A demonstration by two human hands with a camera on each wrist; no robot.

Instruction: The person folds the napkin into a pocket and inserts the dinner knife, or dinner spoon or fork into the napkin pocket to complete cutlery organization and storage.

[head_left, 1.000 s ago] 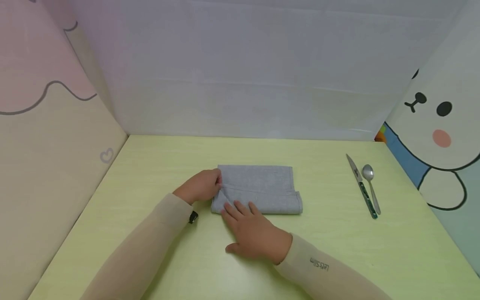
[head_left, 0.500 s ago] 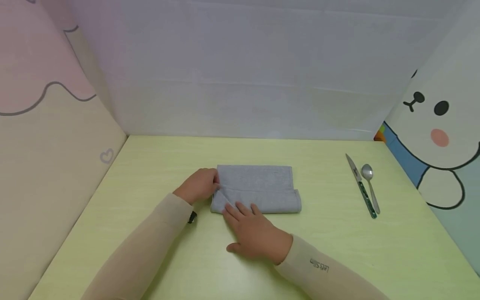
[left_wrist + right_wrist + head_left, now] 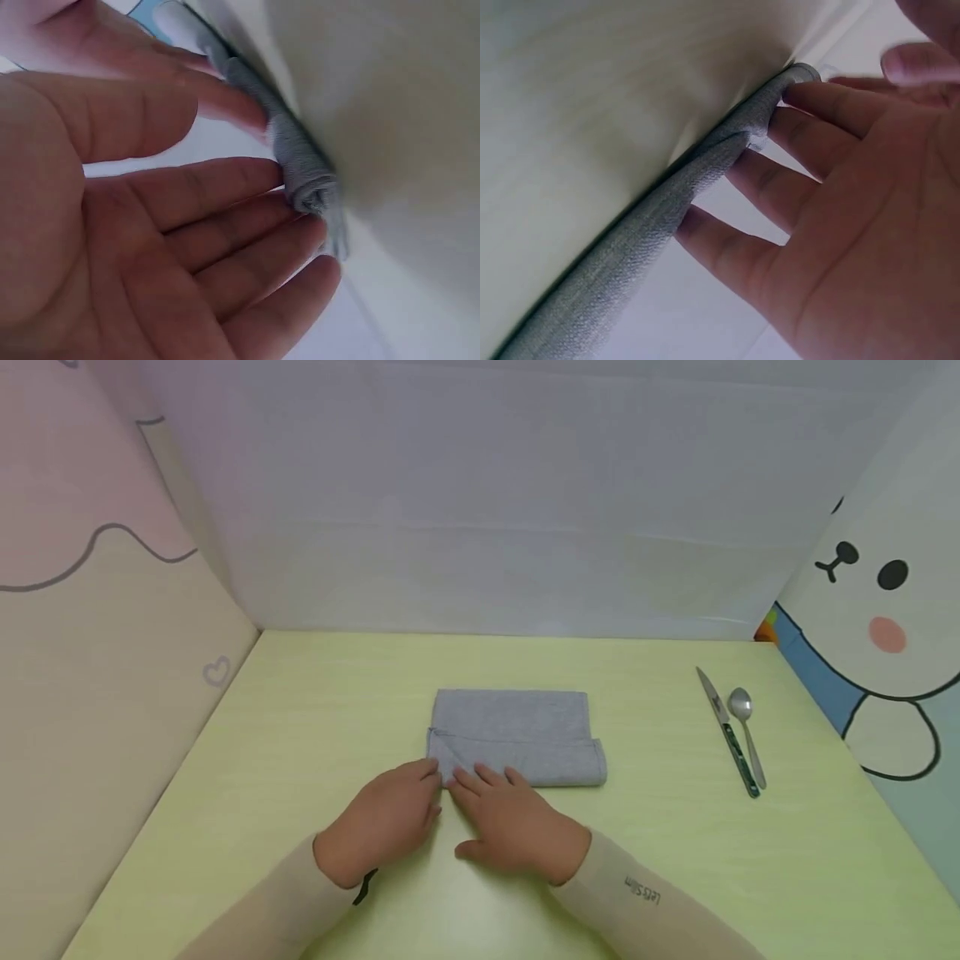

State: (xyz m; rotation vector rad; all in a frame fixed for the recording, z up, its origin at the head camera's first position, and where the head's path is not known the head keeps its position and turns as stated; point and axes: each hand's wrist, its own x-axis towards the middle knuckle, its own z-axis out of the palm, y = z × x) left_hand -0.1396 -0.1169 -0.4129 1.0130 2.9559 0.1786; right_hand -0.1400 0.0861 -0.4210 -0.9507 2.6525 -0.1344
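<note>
A grey cloth (image 3: 517,714), partly folded over along its near side, lies flat in the middle of the table. At its near left corner, my left hand (image 3: 386,814) touches the fold with the fingertips. In the left wrist view those fingers (image 3: 247,247) are nearly straight against the rolled end of the cloth (image 3: 300,161), the thumb apart from it. My right hand (image 3: 517,827) rests with spread fingers on the near edge, just right of the left hand. The right wrist view has its fingertips pressing the folded edge of the cloth (image 3: 645,225).
To the right on the pale yellow-green table (image 3: 652,860) lie a knife (image 3: 731,739) with a dark green patterned handle and a metal spoon (image 3: 742,714) beside it. A white back wall (image 3: 495,527) and printed side panels (image 3: 892,710) enclose the table.
My left hand has let go of the cloth's left edge and come nearer, down to the near left corner. The right hand has stayed on the fold.
</note>
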